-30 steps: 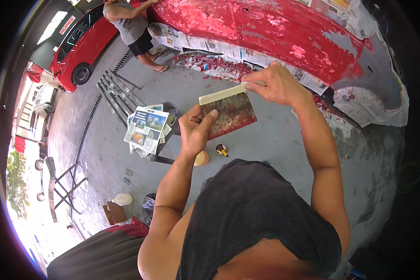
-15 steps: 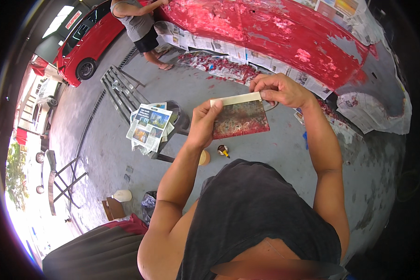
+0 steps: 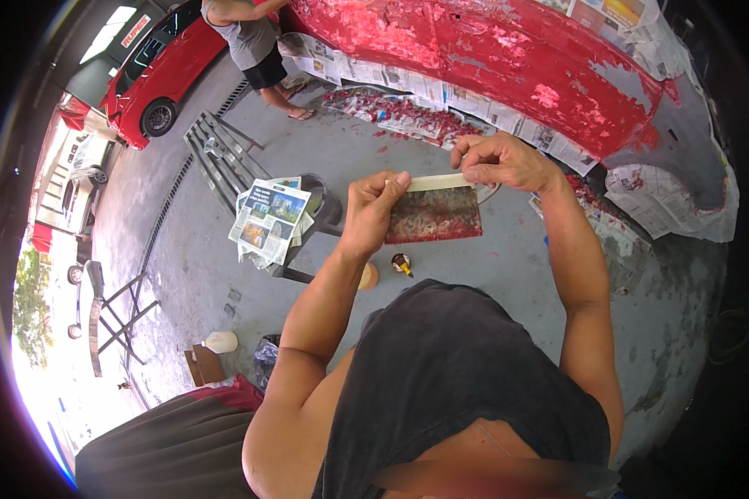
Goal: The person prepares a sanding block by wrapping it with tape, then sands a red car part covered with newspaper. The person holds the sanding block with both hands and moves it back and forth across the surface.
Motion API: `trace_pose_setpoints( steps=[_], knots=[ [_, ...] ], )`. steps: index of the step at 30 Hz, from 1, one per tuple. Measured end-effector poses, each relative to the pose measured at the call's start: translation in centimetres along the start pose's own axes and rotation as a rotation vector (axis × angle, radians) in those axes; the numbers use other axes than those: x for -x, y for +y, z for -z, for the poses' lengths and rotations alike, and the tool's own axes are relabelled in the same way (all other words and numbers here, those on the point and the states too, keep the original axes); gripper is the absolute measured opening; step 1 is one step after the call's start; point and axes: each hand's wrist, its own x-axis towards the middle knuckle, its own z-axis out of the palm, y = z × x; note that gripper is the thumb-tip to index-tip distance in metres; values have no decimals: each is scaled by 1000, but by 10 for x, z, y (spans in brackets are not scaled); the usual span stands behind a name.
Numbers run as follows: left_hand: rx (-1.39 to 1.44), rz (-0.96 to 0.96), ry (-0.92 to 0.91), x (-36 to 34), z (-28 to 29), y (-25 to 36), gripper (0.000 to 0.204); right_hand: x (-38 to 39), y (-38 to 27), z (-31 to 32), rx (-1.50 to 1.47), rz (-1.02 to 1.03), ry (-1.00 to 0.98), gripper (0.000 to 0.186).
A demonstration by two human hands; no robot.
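Between my hands is a worn, rectangular sandpaper sheet point(image 3: 434, 214), dark and blotched with red. A pale cream strip point(image 3: 438, 181) runs along its top edge, apparently the paper's back folded over. My left hand point(image 3: 373, 209) is closed on the sheet's left end, its thumb lying on the strip. At the top right corner, the thumb and fingers of my right hand point(image 3: 508, 162) pinch the strip. Both hands are raised over the grey floor, in front of a red car body point(image 3: 508, 62) with scraped, patchy paint.
Newspapers point(image 3: 268, 220) lie on a slatted bench point(image 3: 225, 158), by a dark bucket point(image 3: 318, 193). Below my hands stand a small yellow-topped container point(image 3: 401, 264) and a tan cup point(image 3: 369, 276). Red scrapings point(image 3: 404, 116) litter paper under the car. Another person point(image 3: 254, 46) stands at far left.
My left thumb has shifted up and right onto the strip. My right hand stays at the corner, and the sheet remains held between both hands. The view has shifted slightly.
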Motion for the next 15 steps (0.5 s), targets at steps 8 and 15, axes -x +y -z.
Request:
trace_pose_setpoints(
  steps=[8, 15],
  knots=[
    [-54, 101, 132, -27, 10, -21, 32, -8, 18, -13, 14, -75, 171, 26],
    [-1023, -397, 100, -19, -30, -33, 80, -31, 41, -31, 128, -268, 473, 26]
  ],
)
